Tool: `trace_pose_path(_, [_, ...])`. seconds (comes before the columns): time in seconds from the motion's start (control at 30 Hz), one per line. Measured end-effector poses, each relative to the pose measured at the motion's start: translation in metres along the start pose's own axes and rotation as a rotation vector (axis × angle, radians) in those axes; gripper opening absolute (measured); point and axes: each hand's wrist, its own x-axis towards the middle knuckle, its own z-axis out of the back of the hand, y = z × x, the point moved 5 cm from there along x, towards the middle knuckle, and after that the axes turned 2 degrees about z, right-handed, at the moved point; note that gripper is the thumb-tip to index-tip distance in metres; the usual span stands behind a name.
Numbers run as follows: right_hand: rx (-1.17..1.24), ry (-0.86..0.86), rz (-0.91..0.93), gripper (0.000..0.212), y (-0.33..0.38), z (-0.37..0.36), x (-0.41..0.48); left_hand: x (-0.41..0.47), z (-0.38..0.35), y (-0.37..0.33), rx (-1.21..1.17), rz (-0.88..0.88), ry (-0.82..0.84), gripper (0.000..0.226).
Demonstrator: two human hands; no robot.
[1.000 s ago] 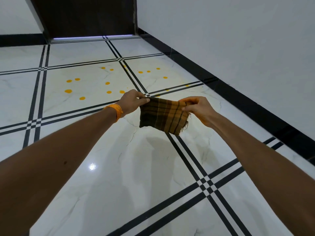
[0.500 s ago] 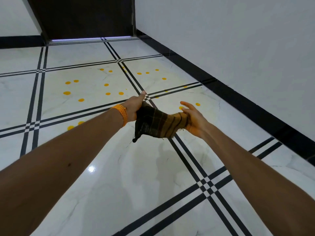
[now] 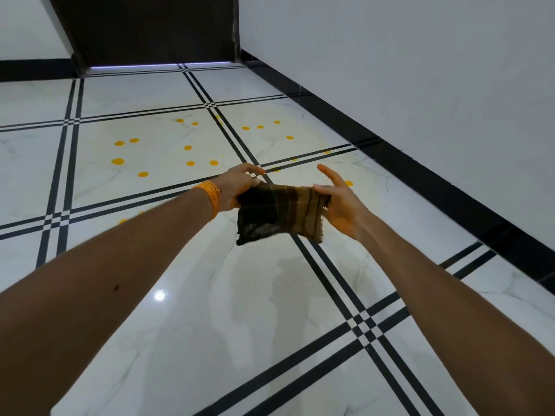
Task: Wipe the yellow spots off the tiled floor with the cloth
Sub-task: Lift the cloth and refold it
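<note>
While the folded checked cloth (image 3: pixel 279 211) hangs in the air between both hands, clear of the tiled floor (image 3: pixel 210 295), we finish shaping the pad before lowering it. The left grip (image 3: pixel 235 187) is closed round the cloth's 9 o'clock edge. The right grip (image 3: pixel 342 205) clamps the 3 o'clock edge with the thumb against the palm, its fingers standing straight.

We judge the step in hand to be folding. Square the edges so that the pad presents one flat face, and tuck in the loose corner at 7 o'clock.

The yellow spots (image 3: pixel 117 161) lie mostly from 10 to 1 o'clock of the cloth, well apart from it. The nearest yellow spot (image 3: pixel 348 183) shows just beyond the right grip. We advise starting there and wiping toward ourselves, so that residue is not spread over clean tile.
</note>
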Motion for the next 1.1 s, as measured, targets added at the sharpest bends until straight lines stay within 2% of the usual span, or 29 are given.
trace_pose_path(0.1, [-0.033, 0.027, 0.015, 0.045, 0.005, 0.01, 0.001, 0.002, 0.012, -0.003, 0.107, -0.108, -0.133, 0.017])
trace_pose_path(0.17, [-0.025, 0.056, 0.027, 0.039, 0.002, 0.008, 0.0, 0.003, 0.016, -0.002, 0.105, -0.109, -0.125, 0.027])
trace_pose_path(0.2, [-0.018, 0.062, 0.034, 0.035, 0.001, 0.006, -0.001, 0.002, 0.015, -0.001, 0.101, -0.071, -0.074, 0.031])
trace_pose_path(0.3, [-0.015, 0.043, 0.052, 0.034, 0.001, 0.004, 0.0, -0.009, 0.01, 0.001, 0.081, 0.095, 0.151, 0.016])
trace_pose_path(0.37, [-0.063, -0.006, 0.071, 0.039, 0.001, 0.008, 0.001, -0.009, 0.014, 0.003, 0.078, 0.146, 0.181, 0.03])
trace_pose_path(0.43, [-0.115, -0.063, 0.085, 0.044, 0.002, 0.012, 0.001, -0.006, 0.021, 0.003, 0.132, 0.094, 0.134, 0.045])
trace_pose_path(0.5, [-0.159, -0.106, 0.095, 0.046, 0.003, 0.014, 0.001, -0.005, 0.022, 0.002, 0.158, 0.006, 0.078, 0.049])
trace_pose_path(0.57, [-0.22, -0.13, 0.118, 0.046, 0.004, 0.014, 0.003, -0.004, 0.02, 0.001, 0.236, -0.096, -0.01, 0.048])
trace_pose_path(0.7, [-0.439, -0.166, 0.205, 0.033, 0.012, 0.014, 0.009, 0.0, 0.018, -0.004, 0.551, -0.272, -0.201, 0.036])
trace_pose_path(0.83, [-0.648, -0.205, 0.234, 0.015, 0.02, 0.013, 0.013, 0.003, 0.014, -0.007, 0.749, -0.357, -0.225, 0.029])
trace_pose_path(0.9, [-0.748, -0.207, 0.226, 0.016, 0.023, 0.011, 0.013, 0.003, 0.011, -0.008, 0.807, -0.383, -0.198, 0.028])
trace_pose_path(0.97, [-0.822, -0.185, 0.228, 0.019, 0.027, 0.005, 0.01, 0.002, 0.008, -0.007, 0.828, -0.357, -0.158, 0.029])
trace_pose_path(1.1, [-0.736, -0.059, 0.192, 0.021, 0.035, -0.009, 0.004, 0.004, 0.006, 0.003, 0.844, -0.192, -0.058, 0.024])
